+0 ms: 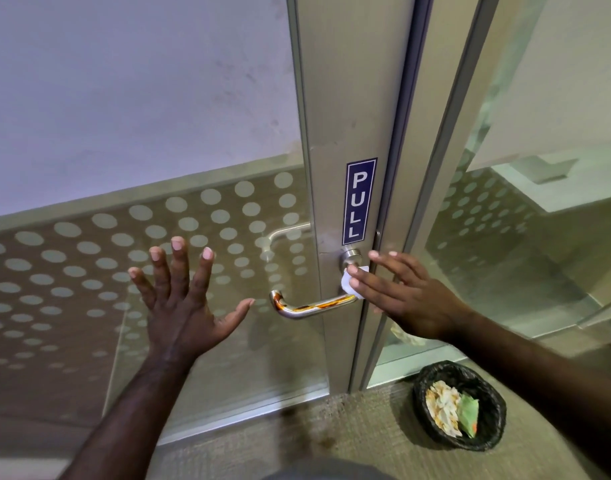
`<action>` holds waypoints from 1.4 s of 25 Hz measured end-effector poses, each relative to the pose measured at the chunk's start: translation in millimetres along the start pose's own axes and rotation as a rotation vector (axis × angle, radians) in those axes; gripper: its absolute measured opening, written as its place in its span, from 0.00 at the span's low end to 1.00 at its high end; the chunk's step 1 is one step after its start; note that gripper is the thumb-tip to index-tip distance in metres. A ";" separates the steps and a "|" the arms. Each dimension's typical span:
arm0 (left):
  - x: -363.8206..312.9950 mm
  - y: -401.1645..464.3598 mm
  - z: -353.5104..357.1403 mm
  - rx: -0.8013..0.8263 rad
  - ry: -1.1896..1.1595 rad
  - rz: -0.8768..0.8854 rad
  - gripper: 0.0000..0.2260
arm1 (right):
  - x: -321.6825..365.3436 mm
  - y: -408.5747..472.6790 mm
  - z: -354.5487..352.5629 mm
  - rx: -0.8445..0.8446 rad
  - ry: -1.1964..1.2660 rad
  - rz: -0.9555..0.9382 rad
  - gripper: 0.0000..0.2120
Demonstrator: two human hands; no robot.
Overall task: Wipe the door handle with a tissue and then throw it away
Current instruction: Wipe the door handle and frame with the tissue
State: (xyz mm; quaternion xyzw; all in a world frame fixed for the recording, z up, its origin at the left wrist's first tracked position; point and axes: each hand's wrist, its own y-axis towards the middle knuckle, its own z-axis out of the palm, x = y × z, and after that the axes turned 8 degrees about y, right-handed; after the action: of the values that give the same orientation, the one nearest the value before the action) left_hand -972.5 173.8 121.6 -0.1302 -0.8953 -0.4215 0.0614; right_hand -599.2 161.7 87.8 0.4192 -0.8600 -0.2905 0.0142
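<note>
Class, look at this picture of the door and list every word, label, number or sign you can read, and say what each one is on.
"PULL": white capital letters running top to bottom on a dark blue sticker, stuck on the metal door frame just above the door handle.

No other readable text: the green wrapper in the bin shows no legible print, and the tissue held by the right hand is blank.

I stand facing a glass door (141, 116) with a brushed metal frame (345, 98). The upper pane is frosted white; below it runs a band of pale dots (158, 237). A blue sign (359, 200) on the frame reads PULL in white letters. To the right, a second glass panel (539, 237) reflects what may be pale walls. The floor is beige carpet (366, 427). Soft, even light.
</note>
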 end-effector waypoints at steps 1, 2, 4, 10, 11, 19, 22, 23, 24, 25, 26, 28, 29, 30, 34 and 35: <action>-0.1 -0.4 -0.2 0.003 -0.002 -0.003 0.50 | -1.2 -0.3 1.0 -0.016 0.017 -0.008 0.24; -0.1 -0.8 -0.2 0.008 -0.003 -0.005 0.50 | -2.3 3.1 2.1 -0.036 0.035 -0.005 0.24; -0.3 -1.3 -0.5 0.021 0.001 -0.006 0.49 | -4.0 12.4 0.5 -0.074 0.092 0.003 0.23; -1.9 -0.3 0.0 0.035 0.009 -0.013 0.49 | 10.6 14.5 8.2 -0.163 0.126 0.065 0.21; -2.5 -0.6 0.7 0.036 0.009 -0.014 0.49 | 14.8 13.3 11.6 -0.184 0.122 0.086 0.22; -1.5 -2.6 2.7 0.027 0.011 -0.006 0.48 | 8.7 5.5 23.3 -0.248 0.160 0.186 0.28; 0.1 -2.7 3.1 0.027 0.004 -0.003 0.49 | 16.7 5.4 25.2 -0.202 0.234 0.250 0.29; 0.5 -4.0 3.7 0.029 0.002 -0.006 0.49 | 23.1 5.1 26.1 -0.191 0.256 0.285 0.29; 0.9 -4.9 4.5 0.030 0.004 -0.006 0.49 | 30.3 5.0 26.5 -0.185 0.267 0.318 0.30; 1.1 -5.8 5.4 0.030 0.009 -0.005 0.50 | 37.5 5.4 26.6 -0.186 0.277 0.343 0.30; 1.5 -5.9 6.0 0.028 0.012 -0.005 0.50 | 44.8 6.2 26.3 -0.202 0.290 0.354 0.28; 1.3 -5.9 7.2 0.027 0.013 -0.007 0.50 | 62.1 10.2 23.5 -0.243 0.297 0.316 0.22; 0.8 -6.0 7.8 0.028 0.008 -0.011 0.50 | 72.1 13.4 21.7 -0.244 0.272 0.280 0.21; 0.0 -6.2 8.7 0.028 0.001 -0.015 0.50 | 83.2 16.8 20.7 -0.230 0.230 0.251 0.21; 0.9 -8.5 12.0 0.012 -0.004 -0.014 0.49 | 122.2 33.4 24.8 -0.235 0.068 0.353 0.21; 1.8 -8.5 12.1 0.010 -0.004 -0.008 0.49 | 124.8 37.4 25.8 -0.241 0.045 0.390 0.21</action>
State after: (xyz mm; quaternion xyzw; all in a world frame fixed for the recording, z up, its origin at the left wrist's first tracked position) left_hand -976.7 178.3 108.0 -0.1270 -0.8981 -0.4171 0.0584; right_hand -713.7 101.3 58.1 0.2468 -0.8832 -0.3737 0.1394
